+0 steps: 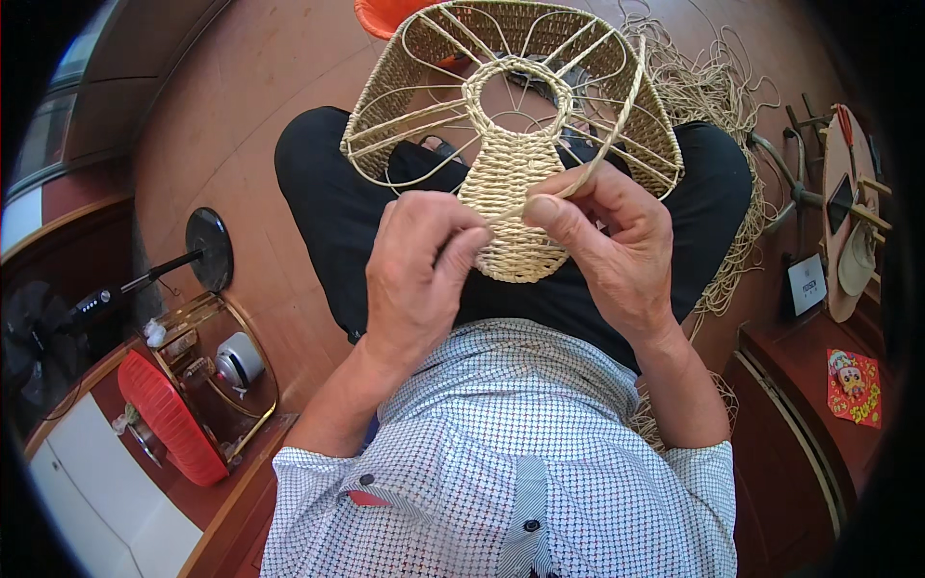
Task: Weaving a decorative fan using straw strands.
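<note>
We saw the woven basket [378, 125] lying across the person's lap, between the knees, its tongue-shaped panel [518, 169] pointing toward the shirt. The right hand [612, 241] pinched a pale twisted cord [624, 120] between thumb and forefinger, just above the panel, and the cord ran up past the basket's right side. The left hand [416, 265] was curled at the panel's left edge, thumb close to forefinger; we could not tell whether it gripped the cord, the weave or both.

We judged slack to be the chief risk: if the right pinch loosened, the cord could spring back and leave the row gappy. Too hard a pull, on the other hand, might draw the panel's edge inward or bend the thin frame loops [409, 178]. We also noted the tangled heap of cord [689, 91] on the floor at the right (a snag waiting to happen, if the strand led there). Since only the lap bore the basket, a shifted knee could tilt it.
</note>
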The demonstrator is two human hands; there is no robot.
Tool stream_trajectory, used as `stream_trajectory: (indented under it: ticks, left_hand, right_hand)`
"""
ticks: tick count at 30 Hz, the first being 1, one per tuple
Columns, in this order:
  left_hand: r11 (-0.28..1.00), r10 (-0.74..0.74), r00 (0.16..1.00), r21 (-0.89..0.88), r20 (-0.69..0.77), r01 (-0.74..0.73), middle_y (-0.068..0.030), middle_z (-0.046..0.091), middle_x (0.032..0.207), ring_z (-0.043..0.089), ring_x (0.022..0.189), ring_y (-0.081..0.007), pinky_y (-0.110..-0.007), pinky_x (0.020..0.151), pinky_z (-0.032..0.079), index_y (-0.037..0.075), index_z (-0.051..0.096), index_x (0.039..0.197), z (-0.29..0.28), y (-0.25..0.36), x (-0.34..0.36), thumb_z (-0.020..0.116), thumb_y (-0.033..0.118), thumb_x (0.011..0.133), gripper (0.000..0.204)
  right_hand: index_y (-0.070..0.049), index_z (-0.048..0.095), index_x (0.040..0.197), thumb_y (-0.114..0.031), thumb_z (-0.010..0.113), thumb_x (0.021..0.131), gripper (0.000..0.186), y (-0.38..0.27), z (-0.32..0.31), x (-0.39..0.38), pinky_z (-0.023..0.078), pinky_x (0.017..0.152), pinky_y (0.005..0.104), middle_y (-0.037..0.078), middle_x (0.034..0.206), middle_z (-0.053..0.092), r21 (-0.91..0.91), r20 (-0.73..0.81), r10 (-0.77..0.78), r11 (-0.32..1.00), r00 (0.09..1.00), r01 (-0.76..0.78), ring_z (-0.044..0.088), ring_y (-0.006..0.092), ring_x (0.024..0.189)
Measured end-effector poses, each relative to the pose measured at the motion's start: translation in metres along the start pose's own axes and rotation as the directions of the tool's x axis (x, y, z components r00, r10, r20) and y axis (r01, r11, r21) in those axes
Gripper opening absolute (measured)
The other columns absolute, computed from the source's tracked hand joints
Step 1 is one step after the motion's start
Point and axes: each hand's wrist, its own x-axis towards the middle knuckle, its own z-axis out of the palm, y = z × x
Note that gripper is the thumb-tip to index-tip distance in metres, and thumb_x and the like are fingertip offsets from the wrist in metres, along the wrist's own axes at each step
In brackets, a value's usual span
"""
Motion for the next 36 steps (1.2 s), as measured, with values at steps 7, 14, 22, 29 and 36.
stream_trajectory:
  ticks: [7,14,22,29,36]
  left_hand:
    - [0.629,-0.296,0.955,-0.75,0.013,0.206,-0.0039,0.061,0.083,0.065,0.078,-0.0144,-0.033,0.071,0.06,0.001,0.059,0.116,-0.053,0.004,0.021,0.056,0.021,0.114,0.02]
    - [0.64,-0.3,0.926,-0.768,-0.228,0.018,-0.0062,0.067,0.086,0.062,0.07,-0.0113,-0.024,0.053,0.049,0.0,0.065,0.119,-0.108,0.019,0.039,0.064,0.023,0.111,0.024]
    - [0.966,-0.202,0.968,-0.195,-0.151,0.172,0.0023,0.065,0.097,0.055,0.082,-0.0021,-0.018,0.072,0.041,0.001,0.078,0.118,-0.096,0.023,0.026,0.071,-0.002,0.101,0.019]
    - [0.951,-0.252,0.967,-0.178,0.036,0.254,0.0005,0.062,0.092,0.054,0.076,-0.0038,-0.02,0.064,0.038,-0.002,0.08,0.112,-0.065,0.018,0.003,0.072,-0.005,0.096,0.018]
    - [0.896,-0.382,0.917,-0.194,0.118,0.399,-0.0028,0.064,0.086,0.062,0.073,-0.0085,-0.024,0.063,0.045,-0.001,0.079,0.104,-0.069,0.013,0.0,0.074,0.001,0.094,0.011]
  right_hand:
    - [-0.001,0.061,0.123,-0.01,0.07,0.102,0.024,0.024,-0.015,-0.04,0.05,0.087,0.0231,0.004,0.11,0.066,0.056,-0.311,0.012,0.998,0.95,0.005,0.06,0.0075,0.093]
    - [0.001,0.05,0.147,-0.01,0.069,0.091,0.06,0.036,0.018,-0.061,0.052,0.107,0.0359,0.012,0.141,0.065,0.618,0.063,0.485,0.667,0.872,-0.416,0.062,0.0202,0.131]
    - [0.001,0.052,0.145,-0.006,0.07,0.094,0.054,0.051,0.041,-0.036,0.053,0.109,0.0402,0.011,0.135,0.069,0.709,0.068,0.464,0.6,0.883,-0.37,0.067,0.0211,0.123]
    - [0.0,0.052,0.144,-0.004,0.071,0.095,0.053,0.047,0.048,-0.037,0.056,0.103,0.0394,0.011,0.131,0.069,0.706,0.015,0.492,0.611,0.87,-0.358,0.069,0.0205,0.118]
    - [-0.001,0.053,0.145,-0.007,0.071,0.096,0.053,0.05,0.049,-0.036,0.056,0.101,0.0392,0.011,0.132,0.069,0.682,0.044,0.487,0.624,0.872,-0.383,0.069,0.0204,0.119]
